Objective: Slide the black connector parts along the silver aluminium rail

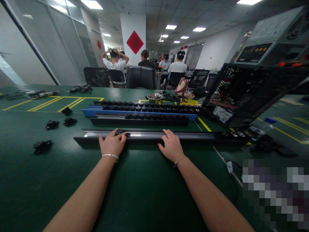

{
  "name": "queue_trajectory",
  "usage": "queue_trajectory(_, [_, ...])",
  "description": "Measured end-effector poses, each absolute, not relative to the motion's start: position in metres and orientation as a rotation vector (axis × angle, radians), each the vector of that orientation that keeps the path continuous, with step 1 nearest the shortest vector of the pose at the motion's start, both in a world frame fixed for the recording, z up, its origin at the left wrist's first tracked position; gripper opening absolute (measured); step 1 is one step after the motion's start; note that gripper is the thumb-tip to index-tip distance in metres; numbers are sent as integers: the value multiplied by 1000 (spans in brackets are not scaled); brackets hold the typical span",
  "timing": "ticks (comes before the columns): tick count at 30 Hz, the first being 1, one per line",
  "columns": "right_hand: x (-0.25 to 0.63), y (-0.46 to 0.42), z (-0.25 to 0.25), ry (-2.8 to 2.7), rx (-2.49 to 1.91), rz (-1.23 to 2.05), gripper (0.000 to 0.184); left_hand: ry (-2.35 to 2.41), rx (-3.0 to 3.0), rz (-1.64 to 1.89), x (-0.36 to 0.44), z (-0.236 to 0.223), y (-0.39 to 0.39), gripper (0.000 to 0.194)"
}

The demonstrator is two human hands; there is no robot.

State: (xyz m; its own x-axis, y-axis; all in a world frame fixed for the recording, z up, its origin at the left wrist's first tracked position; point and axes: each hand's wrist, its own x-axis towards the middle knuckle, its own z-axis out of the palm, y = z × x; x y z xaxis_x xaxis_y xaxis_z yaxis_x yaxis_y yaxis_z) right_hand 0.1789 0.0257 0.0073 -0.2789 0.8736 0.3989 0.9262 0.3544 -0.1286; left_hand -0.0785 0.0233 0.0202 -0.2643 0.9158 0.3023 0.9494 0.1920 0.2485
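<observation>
A long black channel rail (145,135) with a shiny inner strip lies crosswise on the green table in front of me. Near its left end my left hand (112,145) is closed about a small black part (119,131) that sits in the channel; the fingers hide some of it. My right hand (172,146) rests on the rail right of its middle, fingers stretched and apart, with nothing in them. At the rail's right end sit several small round parts (238,133), some with a metallic look.
Behind lie another black rail (145,121) and a blue rail (106,111) with rows of black parts. Loose black pieces (42,146) are scattered on the left. A metal bowl (154,96) stands farther back. An open computer case (236,93) and a blue-capped bottle (263,125) are right.
</observation>
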Motion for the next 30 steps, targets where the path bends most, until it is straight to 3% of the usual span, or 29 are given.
queue_trajectory(30, [179,26,8,-2219,-1566,-141,21,-2413,-1733,-628,-110,18,28,39])
